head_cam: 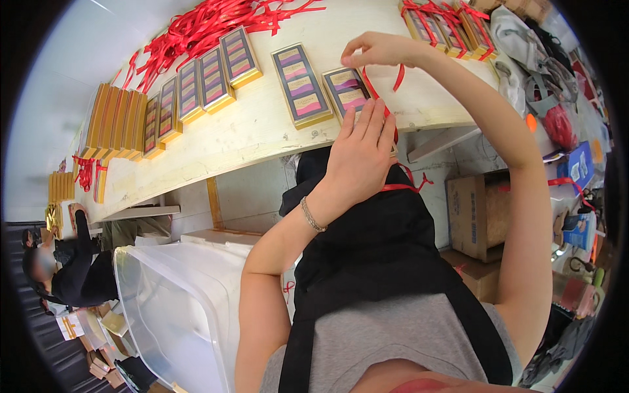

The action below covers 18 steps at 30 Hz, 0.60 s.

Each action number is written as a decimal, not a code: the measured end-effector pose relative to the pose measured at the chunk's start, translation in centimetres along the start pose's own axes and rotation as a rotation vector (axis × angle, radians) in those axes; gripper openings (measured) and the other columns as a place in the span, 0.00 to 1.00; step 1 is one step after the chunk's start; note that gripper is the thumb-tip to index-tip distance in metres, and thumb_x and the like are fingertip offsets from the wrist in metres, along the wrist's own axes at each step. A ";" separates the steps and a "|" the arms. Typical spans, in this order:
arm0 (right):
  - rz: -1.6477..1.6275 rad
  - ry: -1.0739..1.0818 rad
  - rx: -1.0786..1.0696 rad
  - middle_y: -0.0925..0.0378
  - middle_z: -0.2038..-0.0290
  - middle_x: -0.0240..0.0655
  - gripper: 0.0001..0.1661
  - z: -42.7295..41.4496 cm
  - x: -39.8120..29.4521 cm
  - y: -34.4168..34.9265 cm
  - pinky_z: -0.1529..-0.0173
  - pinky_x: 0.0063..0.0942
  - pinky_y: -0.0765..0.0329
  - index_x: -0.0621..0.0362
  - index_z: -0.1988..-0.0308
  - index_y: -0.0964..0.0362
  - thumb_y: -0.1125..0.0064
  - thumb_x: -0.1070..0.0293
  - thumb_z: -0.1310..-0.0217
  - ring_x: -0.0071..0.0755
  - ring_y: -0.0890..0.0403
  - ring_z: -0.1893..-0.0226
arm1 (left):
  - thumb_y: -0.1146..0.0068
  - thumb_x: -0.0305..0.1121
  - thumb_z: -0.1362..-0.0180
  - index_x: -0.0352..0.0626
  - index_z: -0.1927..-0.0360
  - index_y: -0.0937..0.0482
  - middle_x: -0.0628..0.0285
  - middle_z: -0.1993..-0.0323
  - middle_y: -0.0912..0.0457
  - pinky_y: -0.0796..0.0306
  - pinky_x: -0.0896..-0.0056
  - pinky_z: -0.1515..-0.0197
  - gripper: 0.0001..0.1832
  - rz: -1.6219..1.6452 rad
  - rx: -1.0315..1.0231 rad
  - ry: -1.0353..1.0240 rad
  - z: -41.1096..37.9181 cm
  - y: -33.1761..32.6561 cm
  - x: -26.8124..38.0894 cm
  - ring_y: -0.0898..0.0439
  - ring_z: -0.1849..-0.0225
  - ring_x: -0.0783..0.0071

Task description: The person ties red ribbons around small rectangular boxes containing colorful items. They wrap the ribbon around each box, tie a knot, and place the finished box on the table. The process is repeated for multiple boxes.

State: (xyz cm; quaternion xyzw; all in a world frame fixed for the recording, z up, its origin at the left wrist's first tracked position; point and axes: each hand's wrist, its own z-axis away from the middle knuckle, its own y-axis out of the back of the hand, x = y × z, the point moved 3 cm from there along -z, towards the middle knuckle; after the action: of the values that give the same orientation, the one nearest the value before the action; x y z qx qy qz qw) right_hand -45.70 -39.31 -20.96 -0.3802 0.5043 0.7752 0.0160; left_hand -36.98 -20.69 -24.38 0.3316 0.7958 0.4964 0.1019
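My left hand (356,152) lies flat, palm down, over the near half of a gold-edged gift box (344,86) with Godiva pieces under its clear lid. A red ribbon (372,88) runs along the right side of that box and partly under my fingers. Above the box's far end is my right hand (378,49), its fingers bent with thumb and fingertips close together; whether they pinch the ribbon cannot be told. Just left of the box lies another gift box (302,88) with no ribbon on it.
Several gift boxes (204,81) stand left, near a heap of red ribbons (196,34). Ribboned boxes (442,29) sit at the far right. Below the white table (236,142) are a clear plastic bin (172,314) and a cardboard box (471,216). A person (73,275) works at far left.
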 end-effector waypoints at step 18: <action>-0.136 0.245 -0.131 0.35 0.86 0.32 0.19 14.2 -2.8 -6.7 0.77 0.26 0.34 0.64 0.55 0.25 0.37 0.66 0.45 0.24 0.31 0.84 | 0.38 0.20 0.47 0.39 0.47 0.38 0.58 0.52 0.24 0.30 0.67 0.44 0.26 1.682 0.318 0.854 13.7 -3.4 2.4 0.24 0.49 0.71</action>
State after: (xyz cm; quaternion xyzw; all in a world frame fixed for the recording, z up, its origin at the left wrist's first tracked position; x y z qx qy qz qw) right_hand -49.11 -23.72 -21.53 -0.5056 0.4237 0.7513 -0.0181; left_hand -33.51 -10.23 -33.57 0.5956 0.3249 0.3722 -0.6334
